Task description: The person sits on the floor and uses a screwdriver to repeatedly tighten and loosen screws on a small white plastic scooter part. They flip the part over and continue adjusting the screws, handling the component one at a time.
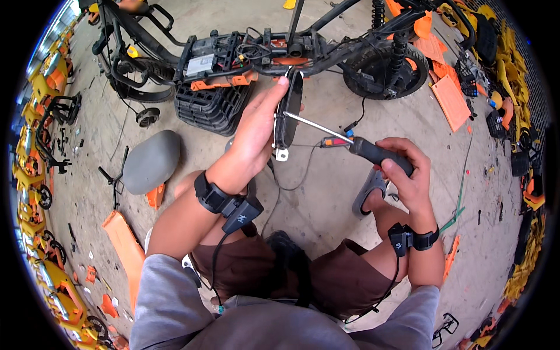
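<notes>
My left hand (256, 131) is closed around a black, flat, rounded part (296, 99) held on edge, with a pale metal tab (282, 154) at its lower end. Its kind I cannot make out. In my right hand (414, 175) is a screwdriver (373, 153) with a black handle, gripped from the side. The steel shaft points left, and its tip meets the edge of the black part near my left palm. A cable with a red and grey piece (335, 142) shows behind the shaft.
Ahead stands a stripped scooter frame (326, 29) with a rear wheel (388, 70), over a black crate (213, 105). A grey seat (151, 162) lies at left, orange panels (452, 102) at right. Yellow scooters (35, 181) line the left side.
</notes>
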`<state>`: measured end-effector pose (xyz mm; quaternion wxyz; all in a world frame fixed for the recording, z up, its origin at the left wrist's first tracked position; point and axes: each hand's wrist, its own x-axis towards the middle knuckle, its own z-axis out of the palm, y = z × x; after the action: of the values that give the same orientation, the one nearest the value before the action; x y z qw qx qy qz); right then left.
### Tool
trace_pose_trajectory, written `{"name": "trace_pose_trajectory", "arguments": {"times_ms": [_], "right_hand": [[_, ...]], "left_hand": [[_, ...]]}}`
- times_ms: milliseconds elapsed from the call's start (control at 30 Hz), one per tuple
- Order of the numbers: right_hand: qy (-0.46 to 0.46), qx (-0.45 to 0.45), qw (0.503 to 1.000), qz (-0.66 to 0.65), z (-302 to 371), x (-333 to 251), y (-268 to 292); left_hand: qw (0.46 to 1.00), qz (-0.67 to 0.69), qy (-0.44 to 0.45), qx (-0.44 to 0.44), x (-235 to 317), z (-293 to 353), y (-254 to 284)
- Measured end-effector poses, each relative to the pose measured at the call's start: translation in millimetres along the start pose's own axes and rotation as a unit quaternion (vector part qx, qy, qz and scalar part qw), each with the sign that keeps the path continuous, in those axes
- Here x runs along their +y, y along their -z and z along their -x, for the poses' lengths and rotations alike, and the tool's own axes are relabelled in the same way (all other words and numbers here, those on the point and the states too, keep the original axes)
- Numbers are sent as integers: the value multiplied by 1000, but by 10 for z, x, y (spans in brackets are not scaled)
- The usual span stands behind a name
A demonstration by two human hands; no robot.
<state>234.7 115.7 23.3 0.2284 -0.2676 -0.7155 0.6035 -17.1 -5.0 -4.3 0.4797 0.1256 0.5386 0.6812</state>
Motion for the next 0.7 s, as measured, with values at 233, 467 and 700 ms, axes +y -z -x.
{"name": "trace_pose_trajectory", "arguments": {"times_ms": [233, 467, 700], "right_hand": [[50, 10, 996, 70, 2, 42, 32], [67, 29, 989, 132, -11, 19, 14], [33, 66, 997, -15, -35, 33, -13]], "left_hand": [[999, -24, -21, 10, -8, 14, -32], [996, -63, -39, 49, -2, 31, -50], [994, -77, -43, 61, -22, 34, -14]]}}
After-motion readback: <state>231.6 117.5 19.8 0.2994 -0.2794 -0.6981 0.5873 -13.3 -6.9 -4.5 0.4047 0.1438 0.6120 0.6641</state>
